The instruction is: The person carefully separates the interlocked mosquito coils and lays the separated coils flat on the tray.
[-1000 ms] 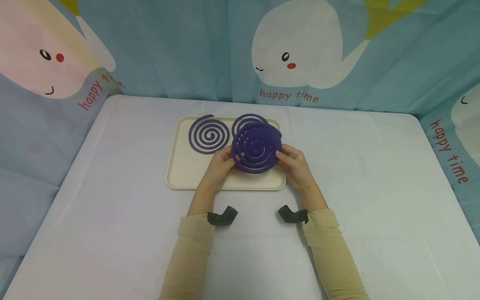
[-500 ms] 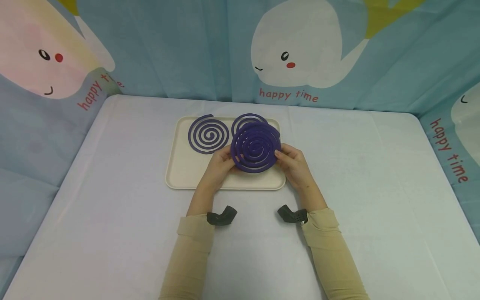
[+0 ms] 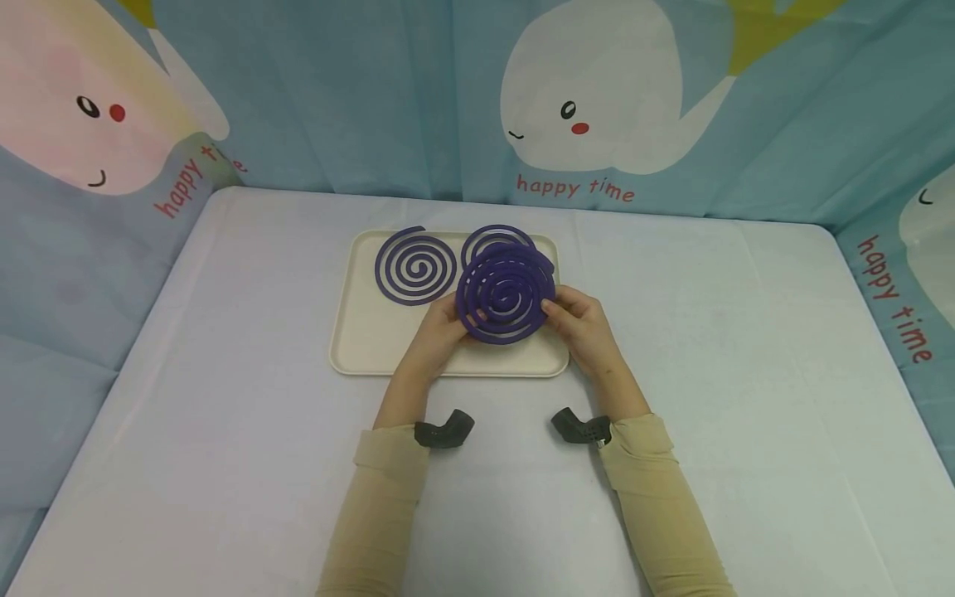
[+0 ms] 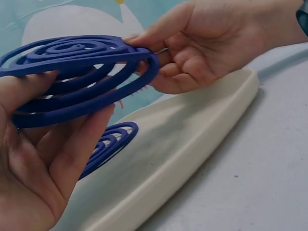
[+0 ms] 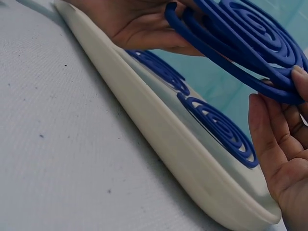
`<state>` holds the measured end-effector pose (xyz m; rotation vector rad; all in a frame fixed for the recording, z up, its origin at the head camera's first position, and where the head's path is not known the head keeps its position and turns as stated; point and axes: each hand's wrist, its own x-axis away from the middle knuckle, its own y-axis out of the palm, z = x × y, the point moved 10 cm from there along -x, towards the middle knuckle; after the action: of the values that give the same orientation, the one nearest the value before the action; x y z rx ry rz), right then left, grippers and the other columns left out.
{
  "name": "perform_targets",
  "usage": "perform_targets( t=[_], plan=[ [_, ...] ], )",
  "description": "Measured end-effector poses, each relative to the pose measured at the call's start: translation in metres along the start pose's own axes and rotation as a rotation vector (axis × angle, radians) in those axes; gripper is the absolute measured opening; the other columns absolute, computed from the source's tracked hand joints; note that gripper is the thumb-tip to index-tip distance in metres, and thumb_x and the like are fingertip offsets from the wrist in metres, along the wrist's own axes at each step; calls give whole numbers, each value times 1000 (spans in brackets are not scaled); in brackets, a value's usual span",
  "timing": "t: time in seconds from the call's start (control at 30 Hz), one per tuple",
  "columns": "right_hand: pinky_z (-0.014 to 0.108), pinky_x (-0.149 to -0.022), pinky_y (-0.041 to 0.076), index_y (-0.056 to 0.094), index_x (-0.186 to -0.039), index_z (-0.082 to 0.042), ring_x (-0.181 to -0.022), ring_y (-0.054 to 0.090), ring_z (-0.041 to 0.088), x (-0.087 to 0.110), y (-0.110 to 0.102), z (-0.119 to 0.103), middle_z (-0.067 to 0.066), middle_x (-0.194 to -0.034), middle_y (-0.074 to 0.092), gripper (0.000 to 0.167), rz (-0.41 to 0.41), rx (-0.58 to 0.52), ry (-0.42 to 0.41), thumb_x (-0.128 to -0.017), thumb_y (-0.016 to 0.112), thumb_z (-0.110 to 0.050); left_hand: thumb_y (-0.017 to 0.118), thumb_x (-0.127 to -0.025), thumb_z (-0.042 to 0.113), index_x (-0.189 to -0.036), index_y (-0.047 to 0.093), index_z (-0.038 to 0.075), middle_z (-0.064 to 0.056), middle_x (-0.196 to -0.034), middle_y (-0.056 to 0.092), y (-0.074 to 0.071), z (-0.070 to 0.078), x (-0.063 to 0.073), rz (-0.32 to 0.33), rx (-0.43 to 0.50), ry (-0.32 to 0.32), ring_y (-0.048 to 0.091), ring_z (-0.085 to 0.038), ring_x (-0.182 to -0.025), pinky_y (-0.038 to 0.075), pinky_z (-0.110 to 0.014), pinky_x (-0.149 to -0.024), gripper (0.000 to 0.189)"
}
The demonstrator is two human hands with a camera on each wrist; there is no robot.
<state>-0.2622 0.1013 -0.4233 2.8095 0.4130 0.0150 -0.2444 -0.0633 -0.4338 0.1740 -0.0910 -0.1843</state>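
Observation:
Purple-blue mosquito coils (image 3: 505, 294) are held up above the tray's right half, nested together. In the left wrist view the held coils (image 4: 142, 54) show loops at two levels, partly spread apart. My left hand (image 3: 433, 338) grips their left edge, its thumb on top and fingers beneath. At the right edge my right hand (image 3: 585, 327) pinches the rim between thumb and fingers. One flat coil (image 3: 420, 268) lies on the tray at the back left. Beside it another flat coil (image 3: 498, 227) is partly hidden behind the held ones.
The cream tray (image 3: 366, 348) has a low raised rim and stands on a white-covered table (image 3: 746, 373). A blue curtain (image 3: 358, 99) with printed whales hangs along the back and sides. Dark devices (image 3: 445, 429) are strapped to both wrists.
The held coils have shifted very slightly to the left, with the right fingers following. Both hands keep their grip, and the coils on the tray stay put.

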Motion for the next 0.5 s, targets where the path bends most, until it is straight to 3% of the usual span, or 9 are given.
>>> perform_targets(
  t=[0.27, 0.5],
  plan=[
    [24, -79, 53, 69, -91, -17, -82, 63, 10, 1, 2, -1, -3, -88, 69, 32, -10, 47, 1, -90, 50, 9, 70, -70, 46, -102, 63, -2, 4, -81, 67, -2, -1, -2, 46, -39, 6, 60, -12, -72, 50, -25, -70, 58],
    [24, -79, 53, 68, -88, -16, -81, 64, 10, 0, 2, 2, -3, -86, 68, 30, -22, 85, 9, -89, 51, 10, 66, -87, 16, -104, 64, -6, 3, -80, 66, -6, 0, -2, 103, -27, 0, 59, -11, -75, 48, -24, -70, 28]
  ],
)
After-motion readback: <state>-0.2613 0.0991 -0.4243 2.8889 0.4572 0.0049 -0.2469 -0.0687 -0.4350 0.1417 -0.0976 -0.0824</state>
